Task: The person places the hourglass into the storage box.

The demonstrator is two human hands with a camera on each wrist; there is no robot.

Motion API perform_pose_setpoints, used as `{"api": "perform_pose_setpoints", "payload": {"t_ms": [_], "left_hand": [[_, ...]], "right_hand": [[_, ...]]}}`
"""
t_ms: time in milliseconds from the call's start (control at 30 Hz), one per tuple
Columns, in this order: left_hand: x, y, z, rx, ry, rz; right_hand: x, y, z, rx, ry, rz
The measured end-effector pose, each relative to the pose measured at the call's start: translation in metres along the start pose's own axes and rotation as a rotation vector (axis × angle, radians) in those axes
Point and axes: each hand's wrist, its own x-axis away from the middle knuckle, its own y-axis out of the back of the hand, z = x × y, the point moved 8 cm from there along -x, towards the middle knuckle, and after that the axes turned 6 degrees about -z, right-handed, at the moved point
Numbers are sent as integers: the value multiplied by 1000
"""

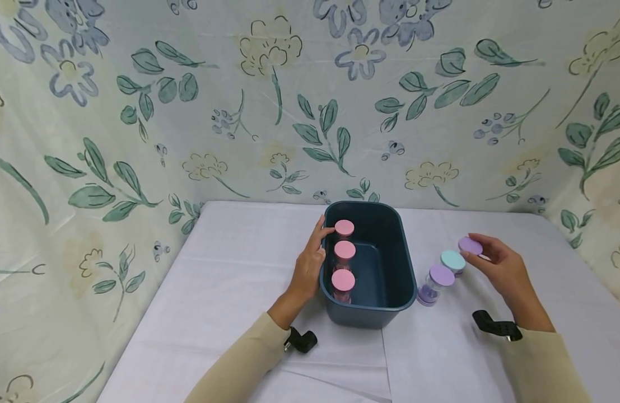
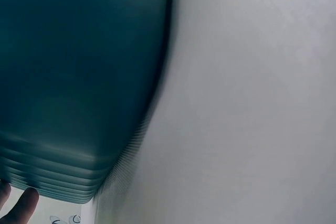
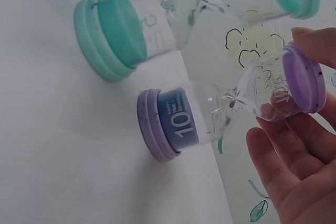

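At the left side of a dark blue plastic bin (image 1: 408, 263), my left hand (image 1: 307, 268) holds the rim, a finger reaching over it beside the farthest pink cap. Inside, three pink-capped sand timers (image 1: 343, 280) stand in a row along the left wall. My right hand (image 1: 503, 268) pinches the top cap of a purple sand timer (image 3: 181, 124) marked 10, its thumb on one side and fingers on the other. Next to that timer stands a teal-capped sand timer (image 1: 452, 260). Nearer the bin is another purple sand timer (image 1: 436, 282).
White cloth covers the table (image 1: 229, 291). Behind it hangs a floral curtain (image 1: 289, 101), which also runs down both sides. Black wrist camera mounts (image 1: 496, 326) stick out near both sleeves.
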Motion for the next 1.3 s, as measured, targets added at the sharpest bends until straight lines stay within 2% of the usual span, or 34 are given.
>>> {"api": "perform_pose_setpoints", "payload": {"t_ms": [533, 1300], "left_hand": [[1, 0, 0, 16, -10, -5], [1, 0, -1, -9, 0, -5]], "right_hand": [[2, -2, -2, 0, -11, -3], [5, 9, 4, 45, -34, -44]]}}
